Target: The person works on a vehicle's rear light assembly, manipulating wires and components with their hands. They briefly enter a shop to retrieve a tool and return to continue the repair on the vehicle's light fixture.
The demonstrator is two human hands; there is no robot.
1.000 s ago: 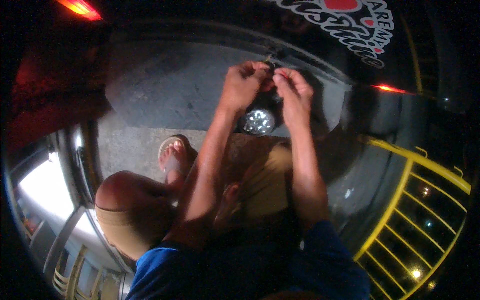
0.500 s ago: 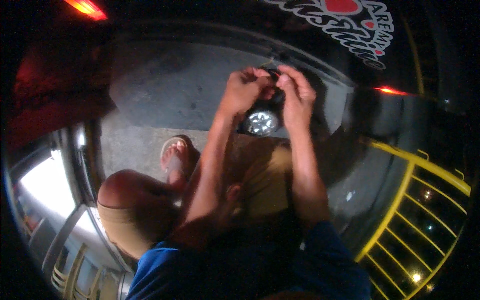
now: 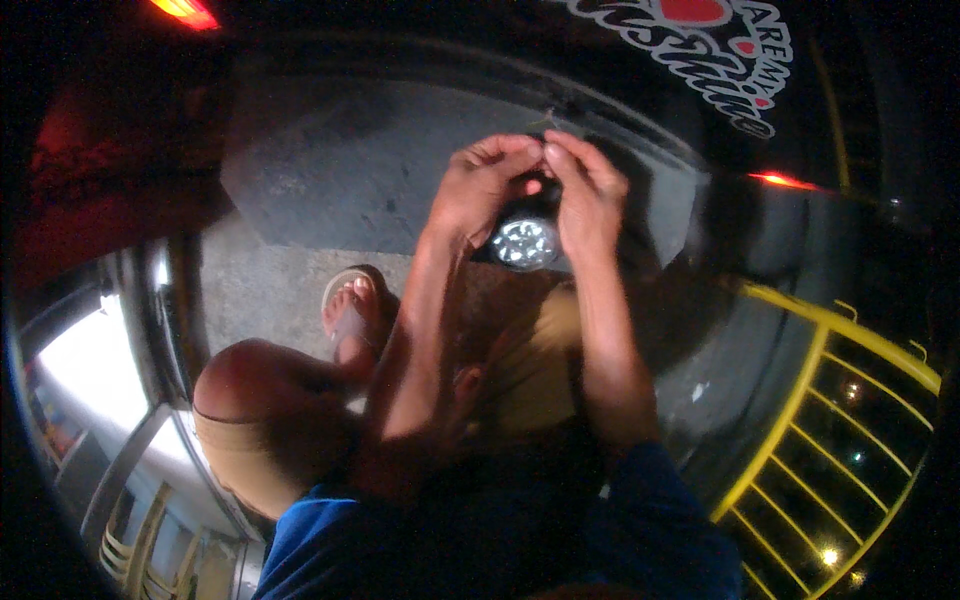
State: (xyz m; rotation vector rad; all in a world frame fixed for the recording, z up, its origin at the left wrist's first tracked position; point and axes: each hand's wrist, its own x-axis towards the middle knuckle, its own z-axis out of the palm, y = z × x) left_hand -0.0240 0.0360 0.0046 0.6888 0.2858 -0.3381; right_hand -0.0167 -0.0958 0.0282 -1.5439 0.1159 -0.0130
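Observation:
My left hand (image 3: 480, 185) and my right hand (image 3: 592, 195) meet at the fingertips above a round lamp. Thumb and fingers are pinched together on both. Whatever they hold is small and dark, mostly covered by the fingers, and I cannot make out its kind. The round lamp (image 3: 525, 243), with several bright silvery cells in its face, sits just below, between my wrists. A reddish glow shows on a fingertip of my left hand.
A grey flat panel (image 3: 330, 170) spreads behind my hands. My sandalled foot (image 3: 350, 305) rests on the concrete floor (image 3: 250, 290). Yellow railing (image 3: 780, 430) stands at right. A dark surface with a heart-and-lettering decal (image 3: 690, 60) rises beyond, near red lights (image 3: 185, 12).
My fingertips have drawn closer together. The left hand has shifted slightly left and its fingers have straightened, while a thin dark and red bit between the hands is now covered.

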